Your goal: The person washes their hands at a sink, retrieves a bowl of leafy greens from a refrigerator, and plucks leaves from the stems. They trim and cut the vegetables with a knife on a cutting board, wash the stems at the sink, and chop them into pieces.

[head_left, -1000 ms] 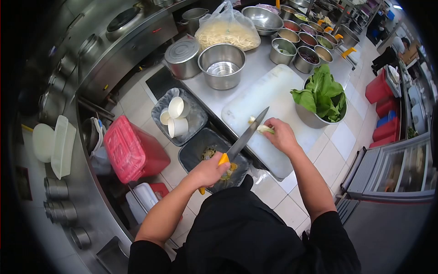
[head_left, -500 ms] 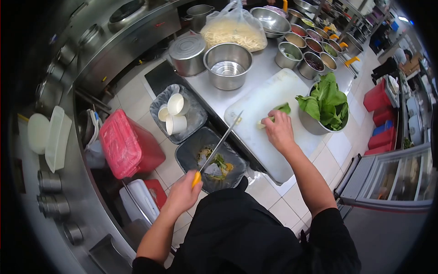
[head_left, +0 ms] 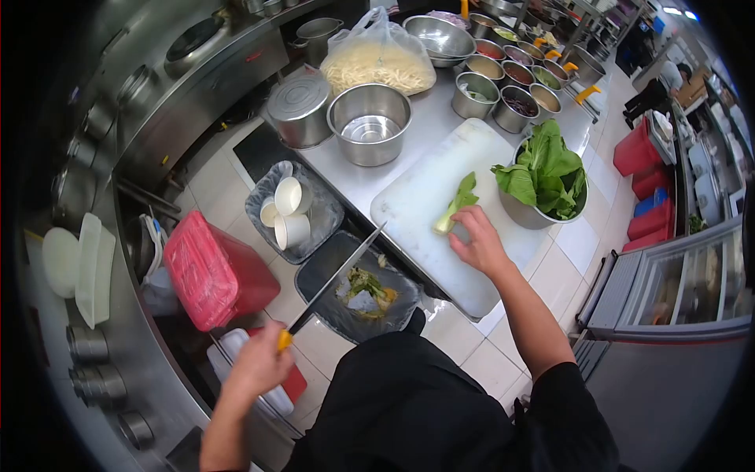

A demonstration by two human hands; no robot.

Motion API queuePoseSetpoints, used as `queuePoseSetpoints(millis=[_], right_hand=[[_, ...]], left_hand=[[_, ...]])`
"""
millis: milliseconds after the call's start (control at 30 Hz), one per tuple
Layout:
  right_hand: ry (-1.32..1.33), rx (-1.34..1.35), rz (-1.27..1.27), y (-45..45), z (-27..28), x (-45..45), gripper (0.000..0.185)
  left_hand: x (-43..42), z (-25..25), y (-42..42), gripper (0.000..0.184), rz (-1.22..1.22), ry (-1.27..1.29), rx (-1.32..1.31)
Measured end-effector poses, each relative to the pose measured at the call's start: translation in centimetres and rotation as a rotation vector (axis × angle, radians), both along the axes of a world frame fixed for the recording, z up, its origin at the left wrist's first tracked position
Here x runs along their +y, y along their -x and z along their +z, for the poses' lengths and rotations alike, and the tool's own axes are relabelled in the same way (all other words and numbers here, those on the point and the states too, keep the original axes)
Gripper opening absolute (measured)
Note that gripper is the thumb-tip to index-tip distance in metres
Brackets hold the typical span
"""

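My left hand (head_left: 255,360) is closed around the yellow handle of a long knife (head_left: 334,277). The blade points up and to the right, over a lined black bin (head_left: 311,271) with scraps in it, its tip near the cutting board's edge. On the white cutting board (head_left: 421,185) lies one small leafy green (head_left: 456,206) with a pale stalk. My right hand (head_left: 481,242) is right beside that stalk, thumb and fingers apart; whether the fingertips touch it I cannot tell. A metal pot of leafy greens (head_left: 546,177) stands at the board's right.
Behind the board stand an empty steel pot (head_left: 370,145), a lidded pot (head_left: 299,110), a bag of pale strips (head_left: 377,63) and several ingredient tins (head_left: 515,110). Another bin (head_left: 326,200) holds white containers. A red tub (head_left: 220,271) is at left, a glass-topped fridge (head_left: 676,283) at right.
My left hand has drawn the knife down and left, away from the board. My right hand's fingers have opened beside the leafy green, which now shows whole. A small pale piece has left the board's left edge.
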State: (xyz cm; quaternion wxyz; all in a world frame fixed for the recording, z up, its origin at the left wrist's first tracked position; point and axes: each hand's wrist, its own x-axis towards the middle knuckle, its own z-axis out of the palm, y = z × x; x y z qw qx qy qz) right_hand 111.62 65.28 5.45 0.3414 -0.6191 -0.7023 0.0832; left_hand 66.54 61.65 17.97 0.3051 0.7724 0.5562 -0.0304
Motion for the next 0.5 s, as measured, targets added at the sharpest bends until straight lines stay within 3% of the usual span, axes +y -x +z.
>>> queuePoseSetpoints(millis=[167, 500], right_hand=[[-0.059, 0.063, -0.078, 0.6, -0.2, -0.3, 0.028], [-0.093, 0.107, -0.056, 0.9, -1.5, 0.2, 0.023]], left_hand=[[0.1, -2.9, -7.9, 0.032, -0.033, -0.015, -0.122], [2.5, -1.1, -13.1, 0.023, -0.172, -0.074, 0.043]])
